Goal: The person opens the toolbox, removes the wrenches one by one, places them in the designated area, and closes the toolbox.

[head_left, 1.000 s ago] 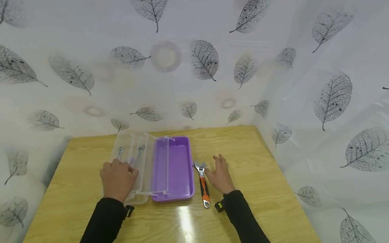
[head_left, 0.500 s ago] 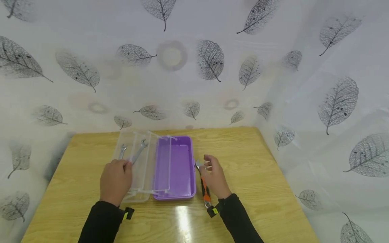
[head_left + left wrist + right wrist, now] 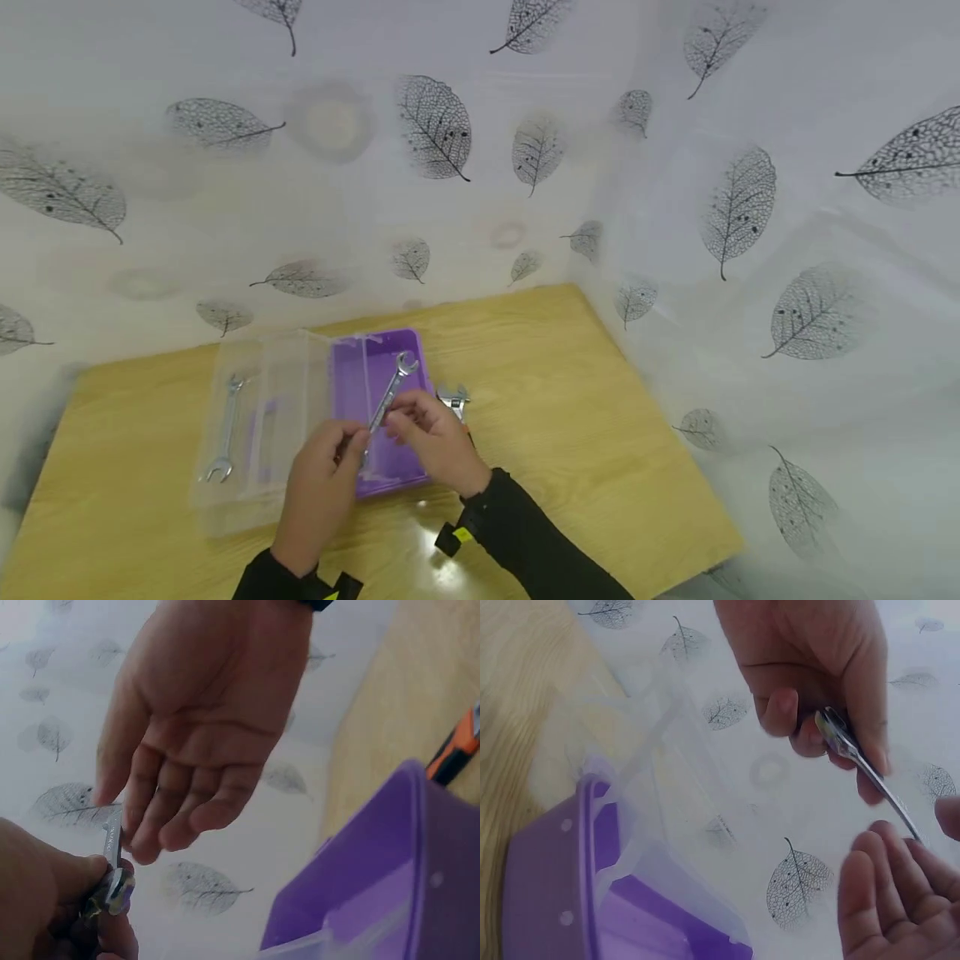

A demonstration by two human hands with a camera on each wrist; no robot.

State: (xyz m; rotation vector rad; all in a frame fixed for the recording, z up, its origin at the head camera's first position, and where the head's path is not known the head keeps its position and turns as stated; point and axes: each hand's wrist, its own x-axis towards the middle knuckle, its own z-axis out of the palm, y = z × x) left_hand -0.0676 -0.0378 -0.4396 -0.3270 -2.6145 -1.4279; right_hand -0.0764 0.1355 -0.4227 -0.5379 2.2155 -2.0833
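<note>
Pinched by the left hand (image 3: 318, 487), a wrench (image 3: 389, 395) tilts above the purple box (image 3: 401, 467), with the right hand (image 3: 442, 443) loose-fingered beside it. Work looks partway: it is not yet set down, and another spanner (image 3: 228, 429) lies in the clear lid (image 3: 287, 392).

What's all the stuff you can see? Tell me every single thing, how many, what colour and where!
box: 1, purple, on the table
table: 1, light wood, under the box
clear tray: at least 1, see-through, left of the box and partly over it
held wrench: 1, silver, held up by the person
other wrench: 1, silver, in the clear tray
adjustable wrench: 1, silver, orange and black, right of the box
leafy sheet: count unclear, whitish with dark leaves, behind the table
sleeves: 2, black, on the arms
hands: 2, bare, both on the held wrench
</note>
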